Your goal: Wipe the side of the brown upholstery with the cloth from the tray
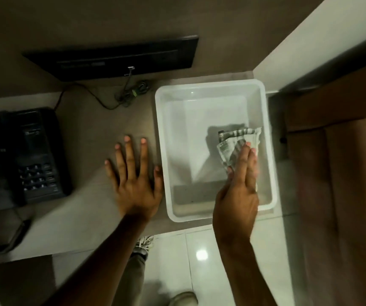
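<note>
Grey-and-white striped fabric, the cloth (237, 143), is bunched between the thumb and fingers of the right hand (237, 193), a pinching grip that holds it inside the white plastic tray (210, 87), near its right wall; whether it has left the tray floor I cannot tell. Just left of that grip, outside the tray wall, the left hand (133, 180) lies flat with fingers spread on the grey counter (93, 129). To the right, the brown upholstery (341, 195) looks untouched, so judging from this only the pickup is underway and all the wiping remains.
</note>
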### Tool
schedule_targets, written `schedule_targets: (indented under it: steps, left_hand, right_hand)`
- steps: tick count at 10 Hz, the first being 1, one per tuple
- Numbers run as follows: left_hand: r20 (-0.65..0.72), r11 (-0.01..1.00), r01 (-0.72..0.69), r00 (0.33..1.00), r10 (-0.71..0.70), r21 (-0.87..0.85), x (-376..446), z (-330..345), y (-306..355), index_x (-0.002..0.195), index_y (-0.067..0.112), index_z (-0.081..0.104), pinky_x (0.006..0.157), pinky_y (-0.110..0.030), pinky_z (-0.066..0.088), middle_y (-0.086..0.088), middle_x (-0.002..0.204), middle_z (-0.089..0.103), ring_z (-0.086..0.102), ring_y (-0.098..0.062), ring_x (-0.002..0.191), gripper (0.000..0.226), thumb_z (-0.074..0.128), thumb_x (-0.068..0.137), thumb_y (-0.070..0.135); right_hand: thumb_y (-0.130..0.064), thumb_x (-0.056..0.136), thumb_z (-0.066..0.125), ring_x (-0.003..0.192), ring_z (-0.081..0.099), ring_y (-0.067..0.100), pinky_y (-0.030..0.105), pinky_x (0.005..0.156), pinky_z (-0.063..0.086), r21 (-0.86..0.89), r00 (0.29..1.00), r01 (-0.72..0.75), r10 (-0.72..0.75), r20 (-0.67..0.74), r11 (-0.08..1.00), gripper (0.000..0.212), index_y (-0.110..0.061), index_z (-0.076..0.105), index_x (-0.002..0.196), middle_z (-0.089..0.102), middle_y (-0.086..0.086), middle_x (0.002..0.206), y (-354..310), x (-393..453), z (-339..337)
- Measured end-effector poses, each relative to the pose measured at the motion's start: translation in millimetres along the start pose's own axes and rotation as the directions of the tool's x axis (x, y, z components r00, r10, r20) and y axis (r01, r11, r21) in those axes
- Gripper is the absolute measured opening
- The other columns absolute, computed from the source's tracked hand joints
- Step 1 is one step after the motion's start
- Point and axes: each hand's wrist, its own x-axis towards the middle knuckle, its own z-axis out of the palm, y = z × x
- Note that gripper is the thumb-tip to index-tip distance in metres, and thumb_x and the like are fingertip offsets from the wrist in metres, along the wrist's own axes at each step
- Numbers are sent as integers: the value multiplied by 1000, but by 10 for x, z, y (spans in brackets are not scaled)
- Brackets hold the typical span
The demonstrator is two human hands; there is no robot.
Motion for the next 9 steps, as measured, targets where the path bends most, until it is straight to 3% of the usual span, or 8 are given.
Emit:
schedule_targets:
  steps: [1,2,3,5,6,8,9]
  left_hand:
    - [-24,1000,-8,1000,8,9,7,7,-2,177,24,19,138,-69,10,-14,187,11,7,-37,173,72,26,111,51]
    - [-48,1000,-10,999,11,20,-10,38,-25,177,24,19,139,-69,11,-15,186,13,9,-38,173,71,28,112,50]
    - [-57,1000,-14,998,15,7,-14,37,-11,178,23,19,139,-69,10,-15,186,13,9,-39,173,71,30,113,49]
    - [-31,1000,-13,999,13,10,-20,69,-53,179,25,14,139,-68,8,-14,187,9,5,-38,174,73,26,112,52]
    - [1,1000,-15,1000,15,13,9,82,-60,179,27,10,139,-68,5,-13,188,5,3,-38,174,76,23,110,57]
    - [23,1000,-24,999,23,13,16,38,-51,179,28,10,138,-70,4,-12,188,4,3,-37,174,78,21,109,60]
    - [78,998,-29,997,25,52,50,-58,-26,179,29,9,135,-74,1,-10,188,2,4,-38,174,79,24,107,60]
  right_hand:
    - [-19,117,41,170,12,29,58,129,38,-19,987,-57,60,151,998,65,-26,10,174,10,5,184,12,20,127]
    - [-35,114,50,162,35,37,62,115,54,-96,995,-41,49,85,995,53,-25,41,165,33,11,177,31,-23,124]
    - [-30,111,59,129,63,36,56,87,67,-142,1000,-17,19,10,990,31,-20,69,139,62,13,145,92,-33,56]
    - [-11,106,66,136,62,34,55,103,65,-92,972,48,-25,234,995,49,-25,59,151,54,10,152,305,65,-53]
    - [-9,100,73,134,62,35,57,98,66,-156,962,59,-14,273,986,57,-27,53,150,51,9,151,336,170,-63]
    - [-18,100,75,138,59,35,56,107,61,-162,918,85,-14,395,983,63,-20,44,155,47,13,156,179,355,-219]
    - [-31,105,68,135,61,31,53,106,61,-64,888,198,-152,434,978,59,-25,44,157,52,10,154,88,167,-602]
